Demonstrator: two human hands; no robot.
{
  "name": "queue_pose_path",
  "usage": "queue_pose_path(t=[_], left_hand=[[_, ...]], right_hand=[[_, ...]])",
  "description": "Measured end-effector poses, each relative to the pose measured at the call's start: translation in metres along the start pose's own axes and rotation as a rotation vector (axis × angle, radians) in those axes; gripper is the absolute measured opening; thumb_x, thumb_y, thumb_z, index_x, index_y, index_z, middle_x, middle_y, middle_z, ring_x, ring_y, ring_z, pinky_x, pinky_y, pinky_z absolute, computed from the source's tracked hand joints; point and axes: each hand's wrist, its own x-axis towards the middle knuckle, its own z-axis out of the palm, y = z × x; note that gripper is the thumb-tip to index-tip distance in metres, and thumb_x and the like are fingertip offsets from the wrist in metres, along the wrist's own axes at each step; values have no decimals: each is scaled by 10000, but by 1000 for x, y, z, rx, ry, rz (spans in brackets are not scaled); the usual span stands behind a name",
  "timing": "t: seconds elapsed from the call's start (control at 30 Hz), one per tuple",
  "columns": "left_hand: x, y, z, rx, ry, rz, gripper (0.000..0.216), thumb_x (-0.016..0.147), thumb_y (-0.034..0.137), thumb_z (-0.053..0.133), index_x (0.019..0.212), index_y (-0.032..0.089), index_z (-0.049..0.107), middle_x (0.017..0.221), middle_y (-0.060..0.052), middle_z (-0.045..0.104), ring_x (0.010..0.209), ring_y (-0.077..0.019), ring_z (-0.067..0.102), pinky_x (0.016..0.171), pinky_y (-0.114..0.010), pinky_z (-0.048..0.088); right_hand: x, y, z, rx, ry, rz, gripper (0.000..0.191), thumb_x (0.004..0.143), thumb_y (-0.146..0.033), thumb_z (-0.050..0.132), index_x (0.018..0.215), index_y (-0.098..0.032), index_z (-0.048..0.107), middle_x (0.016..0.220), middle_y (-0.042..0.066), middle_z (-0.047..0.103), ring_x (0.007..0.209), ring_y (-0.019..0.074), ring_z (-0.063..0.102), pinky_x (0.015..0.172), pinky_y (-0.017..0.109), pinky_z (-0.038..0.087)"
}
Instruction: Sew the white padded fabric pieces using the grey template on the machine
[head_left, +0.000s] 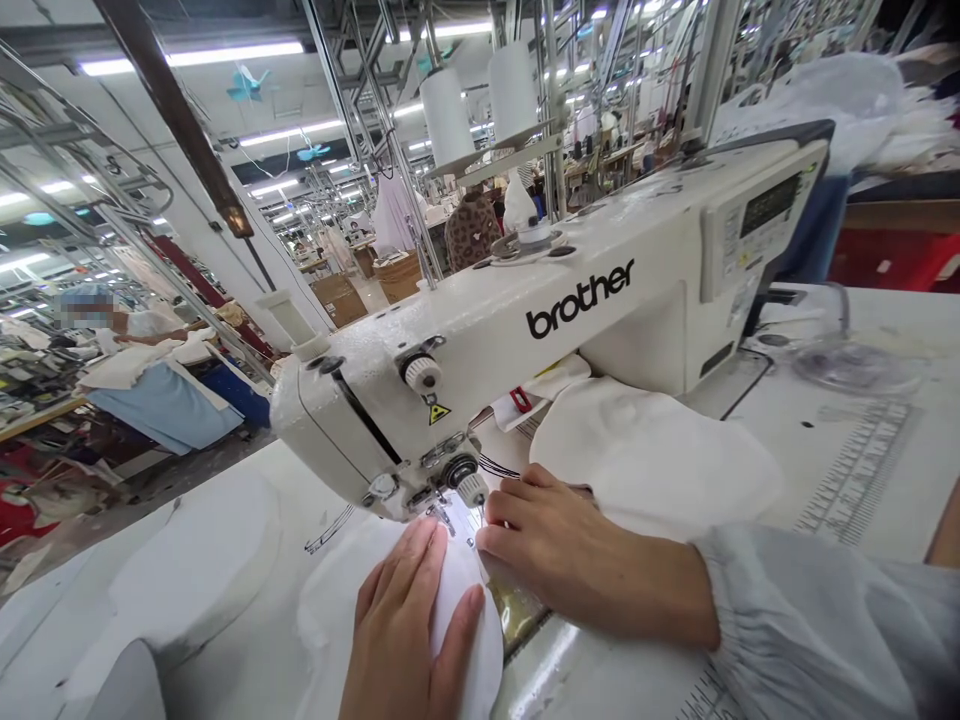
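A white sewing machine (480,330) marked "brother" stands across the table, its needle area lit. My left hand (409,610) lies flat on a white fabric piece (480,650), fingers stretched toward the presser foot (444,515), thumb apart. Just right of the needle, my right hand (551,545) has its fingers curled, with thumb and index fingertips close together beside the tension knob (472,488). Whatever those fingertips may hold is too small to make out. Behind my right hand, another white fabric piece (645,440) rests under the machine arm.
On the left of the table sits a stack of white cut pieces (195,560). A printed ruler scale (855,470) runs along the right side. Two thread cones (446,115) stand above the machine. Other workstations and a person (86,305) are farther back.
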Motion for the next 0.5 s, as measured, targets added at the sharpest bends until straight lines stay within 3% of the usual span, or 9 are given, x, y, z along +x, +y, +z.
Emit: queue_pose_path(t=[0.33, 0.5], left_hand=[[1, 4, 5, -40, 34, -56, 479, 943, 460, 430, 1283, 154, 570, 1367, -120, 604, 1284, -276, 541, 999, -477, 477], [-22, -8, -5, -44, 82, 83, 448, 921, 485, 467, 1294, 250, 542, 1390, -81, 589, 1275, -260, 552, 964, -423, 487]], right_hand=[[0, -2, -4, -7, -30, 14, 115, 933, -120, 536, 837, -164, 584, 883, 32, 612, 821, 180, 495, 750, 339, 294], [1, -5, -8, 15, -22, 29, 165, 958, -144, 507, 830, -162, 609, 883, 33, 633, 824, 172, 515, 754, 334, 299]])
